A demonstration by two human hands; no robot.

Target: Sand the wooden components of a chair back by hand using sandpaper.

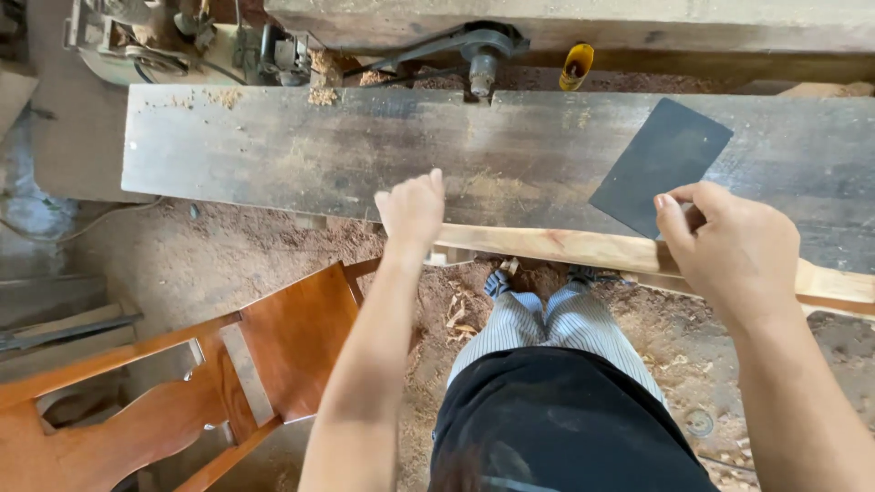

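Note:
A long pale wooden strip (pixel 583 248) lies along the near edge of a worn grey machine table (pixel 301 150). My left hand (pixel 412 211) is closed around the strip's left part. My right hand (pixel 734 251) grips the strip farther right, with thumb and fingers wrapped over it. A dark flat guard plate (pixel 661 164) lies on the table just beyond my right hand, its near corner touching the strip. Below the strip I see my striped trousers, black shirt and sandalled feet.
A brown polished wooden chair (pixel 237 364) lies tipped over on the sawdust floor at lower left. Motor and belt parts (pixel 164 41) sit behind the table at upper left. A yellow object (pixel 576 66) sticks up behind the table. Planks lie at far left.

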